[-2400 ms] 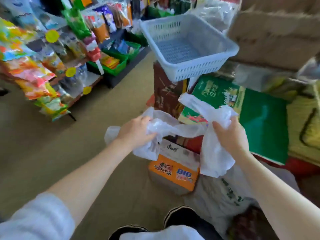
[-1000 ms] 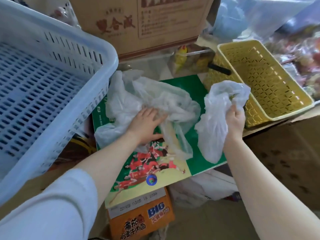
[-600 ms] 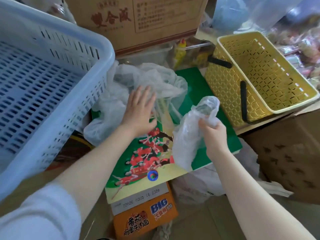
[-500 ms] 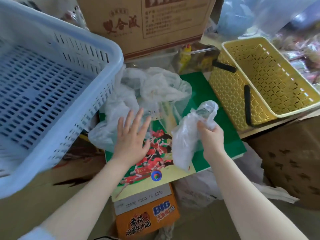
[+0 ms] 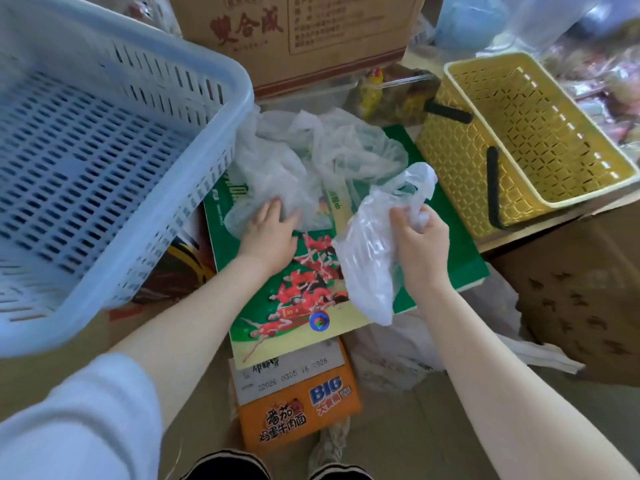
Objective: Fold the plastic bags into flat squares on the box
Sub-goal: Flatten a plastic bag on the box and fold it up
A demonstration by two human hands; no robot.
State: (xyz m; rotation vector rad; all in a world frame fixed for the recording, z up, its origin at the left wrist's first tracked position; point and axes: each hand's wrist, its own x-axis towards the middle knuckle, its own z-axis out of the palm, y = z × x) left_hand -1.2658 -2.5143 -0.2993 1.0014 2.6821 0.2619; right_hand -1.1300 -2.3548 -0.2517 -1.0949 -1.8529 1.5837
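Observation:
A heap of crumpled clear plastic bags (image 5: 311,157) lies on the far part of the green box (image 5: 450,251), whose top shows red-clad figures. My left hand (image 5: 270,233) rests on the box with its fingers reaching into the near edge of the heap; how they lie under the plastic is hidden. My right hand (image 5: 420,237) grips one crumpled white bag (image 5: 372,258) by its top, and the bag hangs down over the box's front right part.
A large blue slotted basket (image 5: 228,109) stands close on the left, overhanging the box. A yellow basket (image 5: 460,168) with black handles sits at the right. Cardboard boxes (image 5: 311,32) rise behind; an orange carton (image 5: 298,417) and more bags lie below the green box.
My left hand has moved forward from the bare box top into the edge of the bag heap. My right hand still holds its bag, shifted slightly right.

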